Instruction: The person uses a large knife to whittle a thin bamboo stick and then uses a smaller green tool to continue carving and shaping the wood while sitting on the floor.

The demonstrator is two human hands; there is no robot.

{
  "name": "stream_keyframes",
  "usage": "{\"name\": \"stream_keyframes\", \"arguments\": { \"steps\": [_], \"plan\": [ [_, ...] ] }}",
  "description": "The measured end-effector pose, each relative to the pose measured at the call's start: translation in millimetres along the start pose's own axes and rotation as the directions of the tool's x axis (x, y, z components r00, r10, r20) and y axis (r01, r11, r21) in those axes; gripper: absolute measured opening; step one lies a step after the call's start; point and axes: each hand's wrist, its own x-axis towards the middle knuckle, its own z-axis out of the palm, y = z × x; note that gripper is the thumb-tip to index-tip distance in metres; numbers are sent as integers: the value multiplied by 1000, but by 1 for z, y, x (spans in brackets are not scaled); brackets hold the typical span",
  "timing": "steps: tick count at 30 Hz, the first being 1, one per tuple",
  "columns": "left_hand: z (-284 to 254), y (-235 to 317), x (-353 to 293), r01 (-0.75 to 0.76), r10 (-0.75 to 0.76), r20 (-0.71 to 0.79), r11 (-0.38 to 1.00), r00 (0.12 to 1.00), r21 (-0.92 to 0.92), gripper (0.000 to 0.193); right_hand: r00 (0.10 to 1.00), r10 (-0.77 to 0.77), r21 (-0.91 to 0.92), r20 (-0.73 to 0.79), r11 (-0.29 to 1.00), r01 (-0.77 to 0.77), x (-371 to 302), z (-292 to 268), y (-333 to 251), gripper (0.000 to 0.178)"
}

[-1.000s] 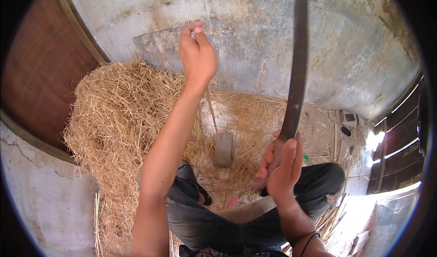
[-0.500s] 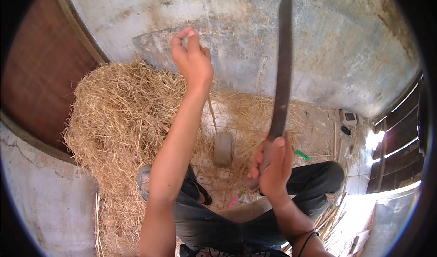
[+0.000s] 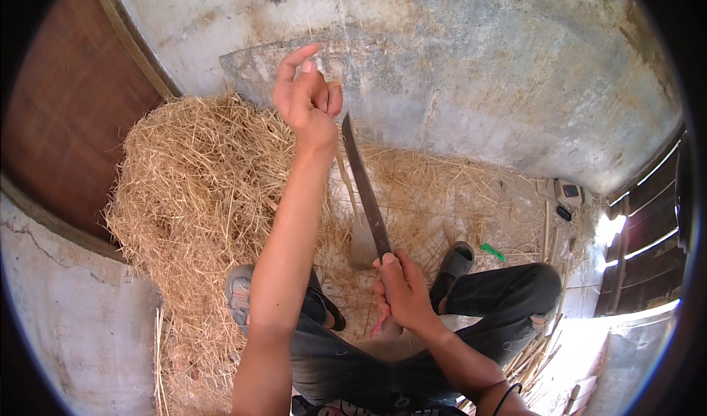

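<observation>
My left hand (image 3: 308, 95) is raised high in front of the wall, fingers pinched on the upper end of a thin pale stick (image 3: 344, 174) that slants down toward the floor. My right hand (image 3: 400, 292) grips the handle of a long dark machete (image 3: 365, 187). Its blade leans up and to the left, with the tip close to my left wrist and the edge against the stick. A small grey block (image 3: 361, 243) stands on the floor behind the blade.
A big heap of dry straw (image 3: 195, 187) fills the left side against a stained concrete wall (image 3: 479, 70). My legs in dark trousers are folded below, sandals on both feet. Loose cane strips (image 3: 541, 342) lie at the right, by a slatted opening (image 3: 648, 224).
The machete has swung down from upright at the right to a slant against the stick below my left hand. My right hand moved left and lower; a sandal now shows behind it.
</observation>
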Motion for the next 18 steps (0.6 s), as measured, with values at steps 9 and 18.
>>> {"name": "stream_keyframes", "arguments": {
  "steps": [9, 18],
  "plan": [
    [13, -14, 1, -128, 140, -355, 990, 924, 59, 44, 999, -1, 10, -51, 1000, 1, -3, -8, -44, 34],
    [2, -12, 0, -147, 165, -392, 986, 905, 75, 41, 986, -149, -210, -72, 969, 131, -6, 6, -38, 38]
  ]
}}
